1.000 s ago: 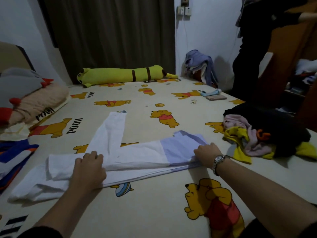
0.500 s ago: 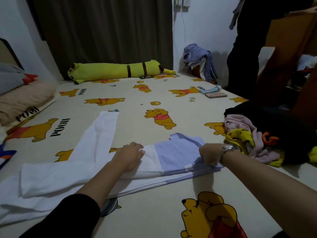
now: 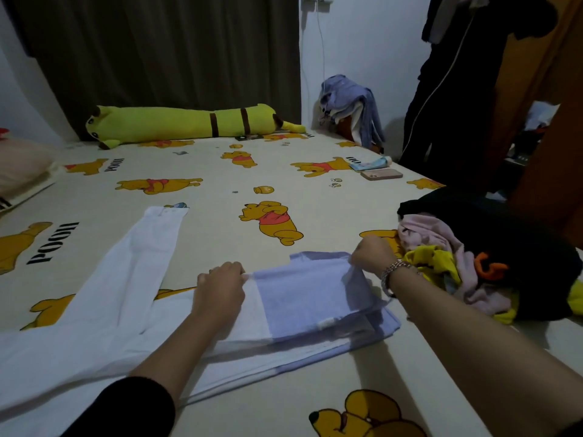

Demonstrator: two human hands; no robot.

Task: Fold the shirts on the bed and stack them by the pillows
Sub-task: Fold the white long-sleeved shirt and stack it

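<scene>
A white and pale-blue shirt (image 3: pixel 303 298) lies folded lengthwise across the bed (image 3: pixel 220 190) in front of me, one white sleeve (image 3: pixel 148 247) stretched away to the upper left. My left hand (image 3: pixel 220 287) rests on the shirt where white meets blue, fingers curled at its far edge. At the shirt's right end, my right hand (image 3: pixel 372 252) pinches the blue hem and lifts it slightly. A pile of unfolded clothes (image 3: pixel 467 263), black, pink and yellow, sits at the right edge. A pillow (image 3: pixel 22 165) shows at the far left.
A long yellow plush bolster (image 3: pixel 189 123) lies along the far side under the curtain. A phone (image 3: pixel 381 174) and a small tube (image 3: pixel 369 164) rest near the far right edge. Clothes hang on a chair (image 3: pixel 350 105) beyond, and a person in dark clothing (image 3: pixel 448 105) stands there.
My left hand slid right along the shirt, from its white left end to the blue section. My right hand moved up and lifted the blue hem off the bed.
</scene>
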